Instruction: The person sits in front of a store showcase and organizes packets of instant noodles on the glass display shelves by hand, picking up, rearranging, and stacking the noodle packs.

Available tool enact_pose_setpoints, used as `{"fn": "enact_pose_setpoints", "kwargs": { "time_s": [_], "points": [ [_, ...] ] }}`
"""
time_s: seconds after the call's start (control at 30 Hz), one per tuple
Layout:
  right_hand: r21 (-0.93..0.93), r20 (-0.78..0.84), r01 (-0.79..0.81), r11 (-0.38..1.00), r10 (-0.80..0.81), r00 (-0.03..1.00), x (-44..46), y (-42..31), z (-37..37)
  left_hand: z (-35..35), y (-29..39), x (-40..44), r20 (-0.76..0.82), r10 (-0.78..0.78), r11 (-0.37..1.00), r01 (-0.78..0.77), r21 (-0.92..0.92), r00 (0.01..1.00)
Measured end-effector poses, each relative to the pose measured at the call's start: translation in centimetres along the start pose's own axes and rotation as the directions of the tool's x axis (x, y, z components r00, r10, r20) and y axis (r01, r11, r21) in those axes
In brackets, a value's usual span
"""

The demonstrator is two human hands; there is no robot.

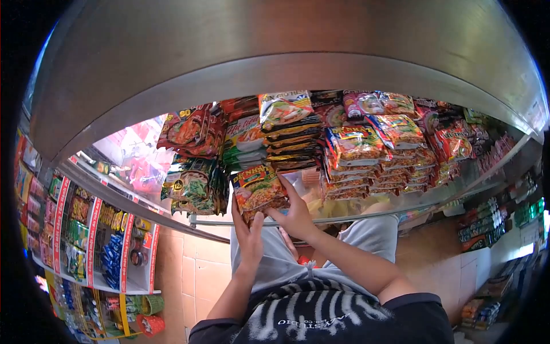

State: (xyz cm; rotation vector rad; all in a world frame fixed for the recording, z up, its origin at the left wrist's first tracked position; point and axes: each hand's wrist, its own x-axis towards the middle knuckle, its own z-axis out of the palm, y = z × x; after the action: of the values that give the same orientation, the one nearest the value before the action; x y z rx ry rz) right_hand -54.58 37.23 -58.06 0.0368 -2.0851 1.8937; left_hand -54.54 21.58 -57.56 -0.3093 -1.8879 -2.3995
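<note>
Between my two hands is an instant noodle packet, red and yellow with a picture of noodles on its front. My left hand grips its left side and lower edge. On the right side, my right hand has its fingers wrapped round the edge and its thumb near the bottom. Whether more packets lie under this one, I cannot tell. Just behind it, on the shelf, stands a pile of dark-edged noodle packets. Stacked noodle packets with similar red and yellow fronts sit to the right.
A curved metal panel overhangs the shelf. Green noodle packets and red packets are stacked on the left. The shelf's front rail runs close to my legs. A lower snack rack stands at the left.
</note>
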Motion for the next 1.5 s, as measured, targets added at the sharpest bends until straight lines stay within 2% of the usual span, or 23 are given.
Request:
{"fn": "enact_pose_setpoints", "kwargs": {
  "time_s": [0.03,0.1,0.2,0.27,0.33,0.37,0.43,0.47,0.53,0.57,0.63,0.73,0.8,0.9,1.03,1.07,1.13,1.17,1.23,1.37,1.43,1.47,1.5],
  "points": [
    [0.055,0.011,-0.028,0.998,0.028,1.0,-0.1,0.0,0.0,0.4,0.5,-0.6,-0.001,0.021,1.0,-0.021,0.008,1.0],
    [0.041,0.034,-0.043,0.998,0.042,0.999,-0.4,-1.0,-0.6,1.0,0.9,-1.8,-0.015,0.066,0.997,-0.066,0.038,0.998],
    [0.053,0.08,-0.069,0.996,0.065,0.995,-1.3,-5.8,-2.3,3.1,3.4,-2.8,-0.047,0.159,0.984,-0.154,0.088,0.986],
    [0.001,0.085,0.098,0.995,-0.098,0.992,-2.2,-9.2,-3.9,4.1,5.1,-3.0,-0.03,0.244,0.966,-0.24,0.096,0.969],
    [0.014,0.105,0.182,0.983,-0.183,0.977,-2.7,-13.1,-5.9,6.2,8.8,-3.1,0.032,0.299,0.954,-0.299,-0.009,0.954],
    [-0.057,0.13,0.234,0.971,-0.225,0.966,-2.8,-15.6,-7.5,7.0,10.1,-3.2,0.057,0.281,0.96,-0.279,-0.037,0.958],
    [-0.222,0.099,0.37,0.902,-0.356,0.929,-2.9,-18.4,-9.7,8.6,11.9,-2.6,0.134,0.353,0.935,-0.353,-0.026,0.926],
    [-0.265,0.108,0.382,0.885,-0.366,0.924,-2.8,-19.4,-11.0,9.1,12.0,-2.1,0.144,0.384,0.923,-0.385,-0.023,0.912],
    [-0.202,0.049,0.364,0.909,-0.362,0.931,-2.3,-20.3,-12.7,11.9,13.7,-0.8,0.222,0.378,0.925,-0.358,-0.124,0.899],
    [-0.19,0.026,0.393,0.9,-0.395,0.918,-1.7,-20.6,-13.7,13.3,13.8,0.5,0.259,0.452,0.889,-0.409,-0.203,0.854],
    [-0.089,-0.111,0.428,0.899,-0.436,0.893,0.0,-20.2,-14.9,15.4,14.4,2.1,0.354,0.422,0.904,-0.359,-0.232,0.835],
    [-0.001,-0.161,0.288,0.958,-0.284,0.945,1.8,-20.5,-18.0,18.6,14.5,3.3,0.413,0.342,0.927,-0.231,-0.295,0.844],
    [-0.16,-0.13,0.229,0.96,-0.251,0.959,2.9,-20.6,-20.4,20.2,13.6,3.6,0.423,0.281,0.934,-0.145,-0.326,0.862],
    [-0.246,-0.092,0.22,0.944,-0.249,0.964,5.0,-18.9,-22.6,21.6,12.1,4.1,0.416,0.208,0.961,-0.107,-0.253,0.885],
    [-0.548,-0.068,0.177,0.818,-0.254,0.965,4.9,-19.6,-23.3,22.0,11.8,4.8,0.406,0.159,0.978,-0.087,-0.191,0.9],
    [-0.547,-0.065,0.178,0.818,-0.254,0.965,4.9,-20.4,-22.9,22.0,12.1,5.0,0.416,0.145,0.98,-0.072,-0.186,0.898],
    [-0.667,-0.136,0.047,0.744,-0.184,0.973,4.7,-21.5,-22.0,22.1,11.6,5.5,0.425,0.13,0.972,-0.031,-0.232,0.896],
    [-0.665,-0.136,0.048,0.745,-0.184,0.973,4.9,-21.3,-21.9,22.1,11.4,5.7,0.423,0.15,0.978,-0.069,-0.199,0.894],
    [-0.864,-0.132,0.1,0.493,-0.414,0.901,5.6,-20.5,-22.0,22.1,11.2,6.0,0.423,0.169,0.981,-0.108,-0.163,0.89],
    [-0.804,-0.08,0.2,0.56,-0.435,0.897,6.4,-20.2,-23.4,21.6,10.8,6.3,0.447,0.16,0.984,-0.107,-0.14,0.88],
    [-0.741,0.038,0.404,0.536,-0.567,0.823,6.3,-20.1,-23.8,21.3,10.6,6.2,0.432,0.156,0.983,-0.097,-0.157,0.888],
    [-0.795,0.052,0.406,0.451,-0.616,0.786,6.8,-18.9,-24.3,21.2,10.3,6.4,0.433,0.154,0.983,-0.094,-0.158,0.888],
    [-0.796,0.051,0.404,0.451,-0.614,0.787,6.7,-18.9,-24.4,21.0,9.9,6.6,0.425,0.187,0.981,-0.151,-0.117,0.885]
  ]
}}
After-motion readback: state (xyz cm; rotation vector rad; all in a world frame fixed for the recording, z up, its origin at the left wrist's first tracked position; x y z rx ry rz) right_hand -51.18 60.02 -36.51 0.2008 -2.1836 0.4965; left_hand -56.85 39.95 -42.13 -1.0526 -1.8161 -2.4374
